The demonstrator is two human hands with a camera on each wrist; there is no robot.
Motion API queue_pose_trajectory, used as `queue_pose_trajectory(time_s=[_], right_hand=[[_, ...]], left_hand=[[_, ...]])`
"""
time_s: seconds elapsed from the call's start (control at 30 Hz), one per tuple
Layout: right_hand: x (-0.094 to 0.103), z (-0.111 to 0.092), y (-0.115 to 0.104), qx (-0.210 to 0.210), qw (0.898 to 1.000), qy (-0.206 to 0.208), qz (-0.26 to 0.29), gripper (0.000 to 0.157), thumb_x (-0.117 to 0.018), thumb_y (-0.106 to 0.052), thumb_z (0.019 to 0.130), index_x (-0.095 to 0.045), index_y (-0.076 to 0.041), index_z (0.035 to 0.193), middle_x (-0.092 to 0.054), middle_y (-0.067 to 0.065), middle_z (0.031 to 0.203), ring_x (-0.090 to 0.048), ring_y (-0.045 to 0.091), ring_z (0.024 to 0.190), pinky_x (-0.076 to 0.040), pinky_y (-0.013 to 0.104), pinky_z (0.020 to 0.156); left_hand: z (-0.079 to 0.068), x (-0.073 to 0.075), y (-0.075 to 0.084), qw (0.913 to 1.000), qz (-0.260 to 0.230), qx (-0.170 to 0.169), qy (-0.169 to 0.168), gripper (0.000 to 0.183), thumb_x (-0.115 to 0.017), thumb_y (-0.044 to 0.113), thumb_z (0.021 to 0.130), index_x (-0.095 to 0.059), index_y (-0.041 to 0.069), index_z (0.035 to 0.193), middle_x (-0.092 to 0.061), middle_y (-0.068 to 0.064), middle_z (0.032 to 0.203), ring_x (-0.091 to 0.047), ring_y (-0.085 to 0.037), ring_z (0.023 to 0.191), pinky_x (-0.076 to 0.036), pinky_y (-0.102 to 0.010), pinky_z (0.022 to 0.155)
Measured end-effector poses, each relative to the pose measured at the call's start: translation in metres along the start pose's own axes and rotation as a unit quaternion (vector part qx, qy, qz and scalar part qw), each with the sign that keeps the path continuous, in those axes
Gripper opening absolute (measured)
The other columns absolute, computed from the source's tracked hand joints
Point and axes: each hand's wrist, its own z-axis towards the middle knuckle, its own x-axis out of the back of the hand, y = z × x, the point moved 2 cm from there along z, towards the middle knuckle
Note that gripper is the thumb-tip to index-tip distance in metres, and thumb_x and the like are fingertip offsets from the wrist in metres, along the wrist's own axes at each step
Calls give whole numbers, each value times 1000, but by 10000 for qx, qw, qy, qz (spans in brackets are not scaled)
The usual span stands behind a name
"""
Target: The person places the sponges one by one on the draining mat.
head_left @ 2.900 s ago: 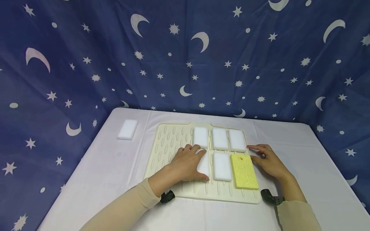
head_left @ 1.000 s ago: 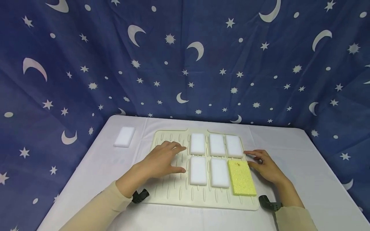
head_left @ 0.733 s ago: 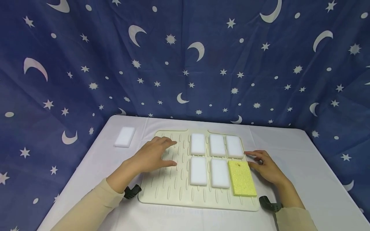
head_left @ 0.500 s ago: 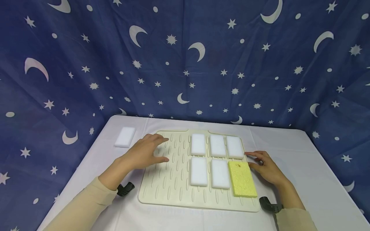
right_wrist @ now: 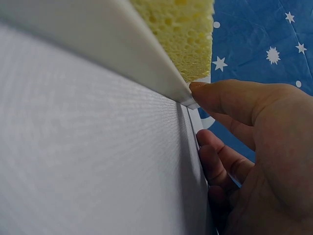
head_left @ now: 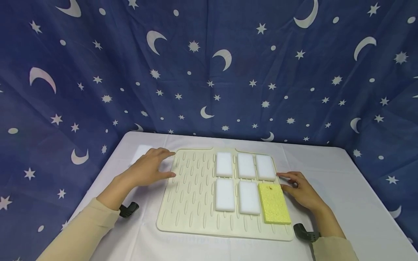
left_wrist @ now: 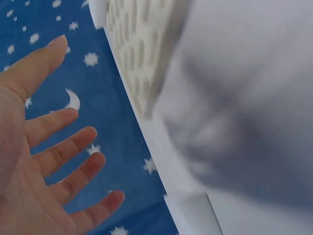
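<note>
A cream ridged drying mat [head_left: 192,214] lies on the table. On its right half sit several white sponges [head_left: 224,194] and one yellow sponge [head_left: 274,203], laid in two rows. My left hand [head_left: 148,166] hovers left of the mat, thumb and fingers spread, holding nothing. Behind it, partly hidden, another white sponge [head_left: 140,152] lies on the cloth. In the left wrist view, the left hand [left_wrist: 44,171] has its fingers extended. My right hand [head_left: 302,188] rests at the mat's right side. In the right wrist view, its thumb [right_wrist: 220,95] touches the mat's edge just below the yellow sponge [right_wrist: 183,39].
A white cloth [head_left: 330,170] covers the table. Behind and beside it hangs a blue curtain [head_left: 183,65] with stars and moons. Black wrist cameras [head_left: 128,209] sit on both wrists.
My left hand has let go of a white sponge on the mat and moved left, past the mat's left edge. The right hand stays put. The head view has tilted up slightly.
</note>
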Motion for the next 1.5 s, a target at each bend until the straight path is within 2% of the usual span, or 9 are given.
queue_pose_trajectory(time_s=[0.37,0.5,1.1,1.33,1.5], right_hand=[[2,2,1,95,10000,-2,10,48,-68,-41,88,-59,-26,133,-41,12,136,-43,31,115,-38,52,90],[3,2,0,74,10000,5,-7,49,-69,-41,88,-59,-26,133,-41,13,137,-43,31,116,-38,53,91],[-1,0,5,131,9999,13,-13,49,-67,-42,89,-58,-25,134,-42,11,134,-44,29,115,-38,51,91],[-2,-2,3,136,9999,20,-16,49,-67,-41,89,-59,-24,134,-43,11,132,-45,29,115,-39,51,91],[-1,-1,2,104,9999,17,-36,49,-67,-42,89,-58,-25,134,-43,12,134,-45,30,114,-39,51,90]], left_hand=[[0,8,-41,9996,-98,243,123,77,-70,58,80,-48,18,142,-45,-7,144,-38,-33,132,-33,-56,106],[1,8,-52,9996,-122,208,150,77,-73,54,80,-49,14,141,-45,-10,144,-37,-36,132,-32,-56,107],[5,11,-89,9978,-328,381,-434,85,-79,41,78,-40,13,147,-32,-15,152,-27,-39,138,-26,-59,110],[8,12,-96,9962,-367,414,-666,88,-81,34,77,-37,8,148,-27,-21,154,-23,-45,139,-22,-63,110],[13,10,-103,9945,-398,466,-854,93,-82,36,74,-34,7,149,-24,-22,155,-21,-46,139,-22,-64,110]])
